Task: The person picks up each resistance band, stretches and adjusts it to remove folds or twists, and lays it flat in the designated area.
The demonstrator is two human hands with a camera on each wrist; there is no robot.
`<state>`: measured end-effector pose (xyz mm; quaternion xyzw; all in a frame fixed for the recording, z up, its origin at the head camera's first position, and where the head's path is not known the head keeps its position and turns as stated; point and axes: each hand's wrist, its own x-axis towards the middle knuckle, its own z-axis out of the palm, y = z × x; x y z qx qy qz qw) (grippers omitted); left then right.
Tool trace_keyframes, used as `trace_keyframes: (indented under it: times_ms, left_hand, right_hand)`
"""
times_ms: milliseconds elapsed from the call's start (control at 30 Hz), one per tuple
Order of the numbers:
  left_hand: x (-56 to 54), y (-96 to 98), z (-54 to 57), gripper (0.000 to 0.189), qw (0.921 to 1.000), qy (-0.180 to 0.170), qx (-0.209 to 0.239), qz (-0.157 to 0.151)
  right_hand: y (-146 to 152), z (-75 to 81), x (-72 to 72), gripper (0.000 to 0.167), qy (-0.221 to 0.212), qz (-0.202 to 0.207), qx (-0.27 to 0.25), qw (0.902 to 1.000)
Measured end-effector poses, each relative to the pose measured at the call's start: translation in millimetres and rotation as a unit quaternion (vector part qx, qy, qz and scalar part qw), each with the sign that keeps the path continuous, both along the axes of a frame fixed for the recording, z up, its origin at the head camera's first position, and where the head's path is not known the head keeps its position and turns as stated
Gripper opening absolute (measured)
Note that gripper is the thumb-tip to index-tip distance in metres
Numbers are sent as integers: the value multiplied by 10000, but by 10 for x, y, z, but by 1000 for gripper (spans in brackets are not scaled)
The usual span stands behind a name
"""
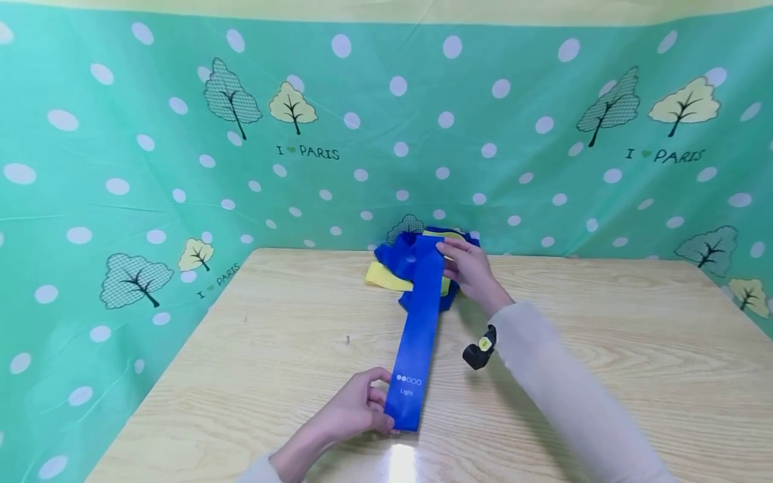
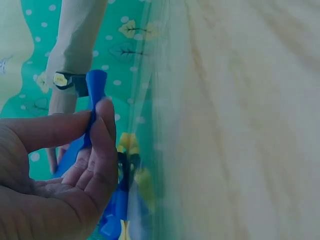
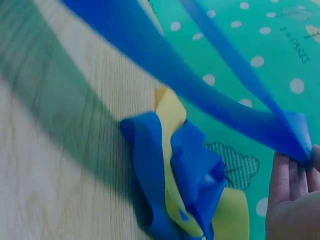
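A blue resistance band, a flat loop printed "Light" with a row of small circles, stretches between my two hands. My left hand pinches its near end between thumb and fingers, also plain in the left wrist view. At the far end my right hand pinches the band; the right wrist view shows the loop's two layers meeting at those fingers. Below and behind that end lies a pile of crumpled blue bands and yellow bands, partly covered by the held band in the head view.
The wooden table ends at the back against a green dotted cloth printed with trees, which also hangs along the left side. A black wrist camera is strapped at my right wrist.
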<state>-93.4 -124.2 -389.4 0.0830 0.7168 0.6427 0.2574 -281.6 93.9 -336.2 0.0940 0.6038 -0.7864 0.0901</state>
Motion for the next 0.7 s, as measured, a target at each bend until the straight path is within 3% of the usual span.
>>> trace_keyframes:
  times_ms: [200,367,533,700]
  left_hand:
    - [48,-96,-12,54,9994,132,-307,132]
    - [117,-192,-7,54,9995,-49,-248,196]
    - [186,-271,-7,51,9993,-294,-141,195]
    - [230,-406,-25,42,9990,-304,-293,150]
  right_hand:
    - [-161,39,87,29,293,302,-5,9991]
    - [-300,30,113,29,387,407,17,9984]
    - [-423,-59,101,32,293,319,442,9981]
    - [-587,-167,100,39,202,377,838,9956]
